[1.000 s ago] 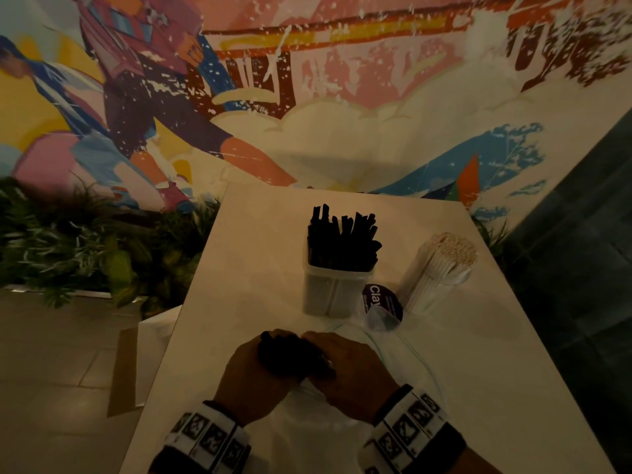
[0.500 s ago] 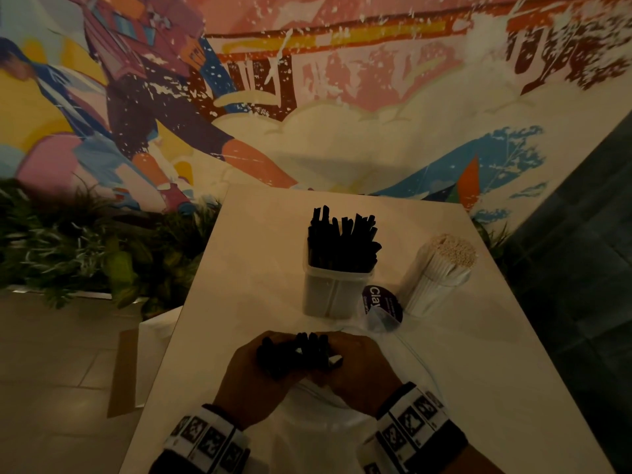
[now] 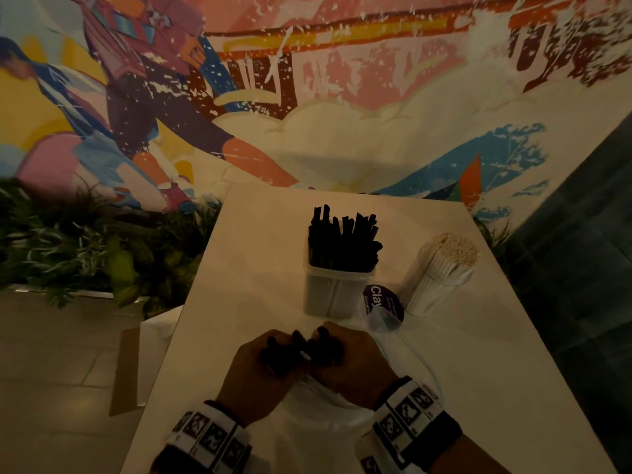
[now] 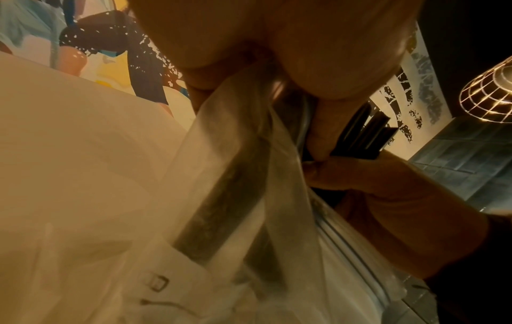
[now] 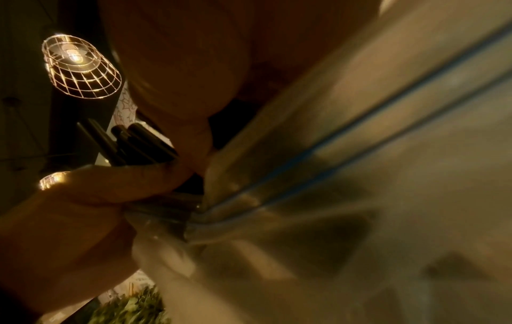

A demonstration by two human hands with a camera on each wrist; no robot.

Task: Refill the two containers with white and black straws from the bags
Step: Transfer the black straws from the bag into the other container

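Observation:
A bundle of black straws (image 3: 301, 350) sticks out of the mouth of a clear plastic bag (image 3: 328, 422) at the near middle of the white table (image 3: 478, 388). My left hand (image 3: 263, 374) and right hand (image 3: 352, 367) both grip the bundle, knuckles together. In the left wrist view the straw ends (image 4: 365, 136) jut past the thumbs above the bag (image 4: 235, 175). The right wrist view shows the same straws (image 5: 133, 142) and the bag's blue zip line (image 5: 360, 142). Further back stand a clear container of black straws (image 3: 338, 268) and a container of white straws (image 3: 441, 275).
A purple round label (image 3: 383, 301) lies between the two containers, on another clear bag. The table meets a painted wall (image 3: 307, 97) at the back. Plants (image 3: 85, 241) and floor lie off the left edge, dark tiles on the right. A caged lamp (image 5: 80, 68) hangs overhead.
The black straw ends have come further out of the bag between my hands. Both hands have edged slightly away from me. The containers have not moved.

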